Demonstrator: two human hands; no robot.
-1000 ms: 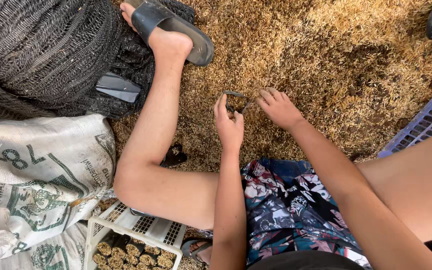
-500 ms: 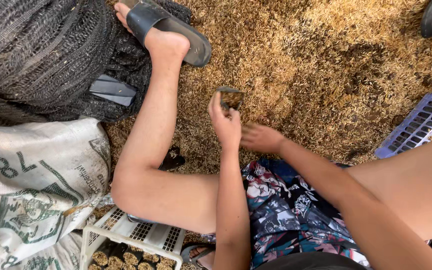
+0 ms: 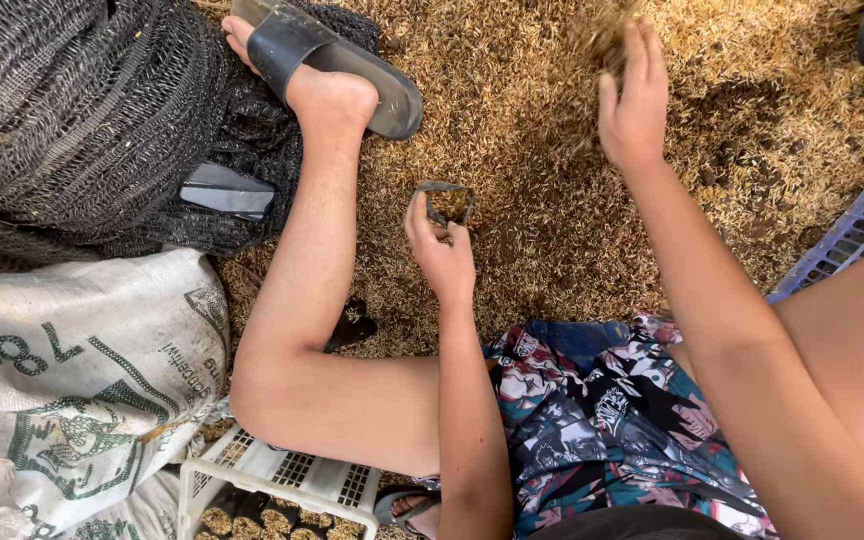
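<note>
Left hand (image 3: 440,252) pinches small dark open pouch (image 3: 447,200); right hand (image 3: 634,100) scoops husks (image 3: 552,200).

Left hand (image 3: 439,255) is sitting low with fingers pinching together, while the right hand (image 3: 634,105) is reaching forward, arm stretched, fingers curling.

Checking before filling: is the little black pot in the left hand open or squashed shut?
Open: the left hand holds the black pot with its rim spread.
</note>
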